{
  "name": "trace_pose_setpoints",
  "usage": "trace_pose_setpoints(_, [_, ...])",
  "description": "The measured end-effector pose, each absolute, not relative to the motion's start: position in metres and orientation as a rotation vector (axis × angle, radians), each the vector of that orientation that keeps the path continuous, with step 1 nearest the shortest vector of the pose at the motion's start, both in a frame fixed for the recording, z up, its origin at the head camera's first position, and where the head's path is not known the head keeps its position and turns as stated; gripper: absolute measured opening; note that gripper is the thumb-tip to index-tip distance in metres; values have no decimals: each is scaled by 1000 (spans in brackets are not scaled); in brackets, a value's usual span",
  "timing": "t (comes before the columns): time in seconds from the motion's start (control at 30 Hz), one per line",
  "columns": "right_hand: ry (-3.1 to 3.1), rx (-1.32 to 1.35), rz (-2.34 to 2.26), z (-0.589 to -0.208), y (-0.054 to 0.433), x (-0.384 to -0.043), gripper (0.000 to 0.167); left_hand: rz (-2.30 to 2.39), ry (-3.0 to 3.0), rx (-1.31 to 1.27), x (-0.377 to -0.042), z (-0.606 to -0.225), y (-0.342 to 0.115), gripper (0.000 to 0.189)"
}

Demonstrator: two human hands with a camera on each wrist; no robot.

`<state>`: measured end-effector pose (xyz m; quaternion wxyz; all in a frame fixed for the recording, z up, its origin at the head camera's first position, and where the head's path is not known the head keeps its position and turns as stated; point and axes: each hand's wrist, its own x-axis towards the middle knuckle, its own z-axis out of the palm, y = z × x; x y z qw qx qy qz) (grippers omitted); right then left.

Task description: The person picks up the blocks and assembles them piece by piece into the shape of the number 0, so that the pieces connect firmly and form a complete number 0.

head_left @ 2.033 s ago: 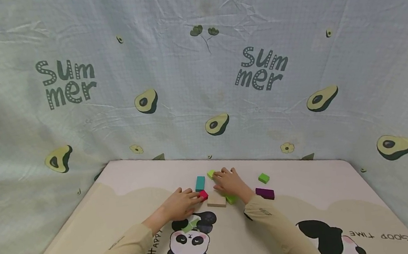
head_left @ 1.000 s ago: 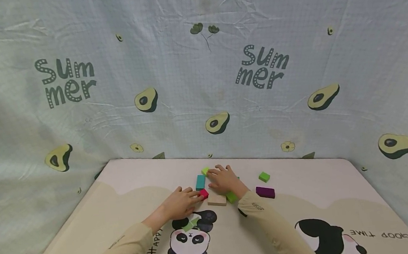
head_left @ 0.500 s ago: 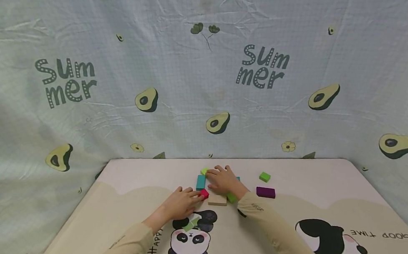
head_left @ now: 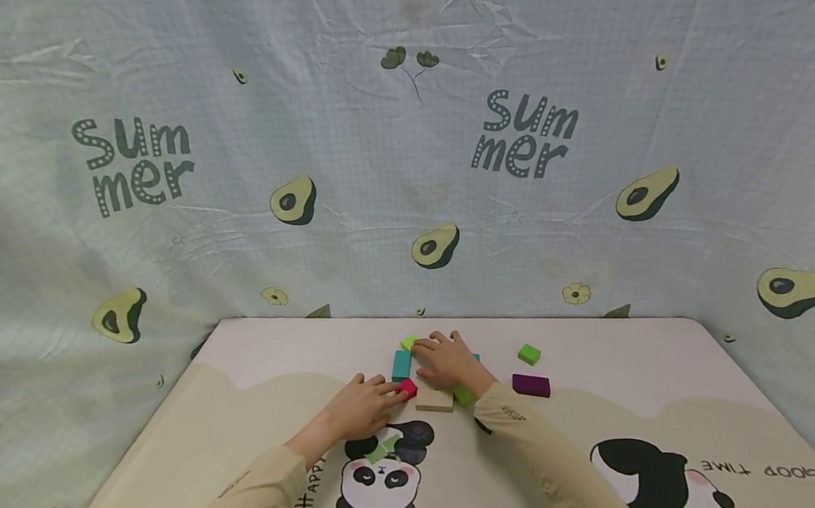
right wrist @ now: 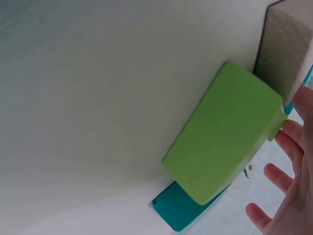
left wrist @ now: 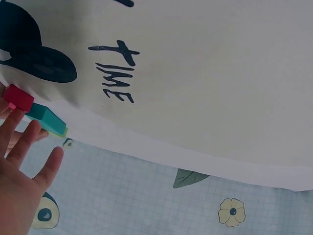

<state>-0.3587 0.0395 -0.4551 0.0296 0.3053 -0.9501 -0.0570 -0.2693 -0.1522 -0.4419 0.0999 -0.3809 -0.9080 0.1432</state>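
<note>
In the head view my left hand [head_left: 360, 406] rests its fingertips on a small red block [head_left: 408, 389], its fingers mostly straight. Seen from the left wrist, the red block [left wrist: 19, 98] sits against one end of a teal block [left wrist: 47, 120]. My right hand [head_left: 450, 364] reaches over the group, an extended fingertip touching a small lime block [head_left: 408, 343] beyond the teal block. A plain wooden block [head_left: 434, 402] lies below the right hand, with a green block [head_left: 463, 395] beside it. The right hand partly hides another teal block [right wrist: 178, 208], which shows past the green block [right wrist: 225, 132] in the right wrist view.
Right of the hands lie a purple block [head_left: 531, 385] and a small green block [head_left: 529, 354]. All rest on a table mat [head_left: 642, 395] printed with pandas and lettering. A patterned curtain [head_left: 335, 145] hangs behind the table's far edge.
Over the first second, the right hand moved a little away and left, and the lime block shifted with it toward the teal block's far end. Both hands have stayed nearly still since.
</note>
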Motion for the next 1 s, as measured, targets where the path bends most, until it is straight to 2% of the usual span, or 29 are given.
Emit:
trace_pose_setpoints(0.5, [-2927,932,-180,-452,45,-357,53,397,-2700,-1129,-269,-441,-151,43])
trace_pose_setpoints(1.0, [-2720,1032,-148,-445,63,-345,46,393,-2702,-1135,-269,-440,-151,41])
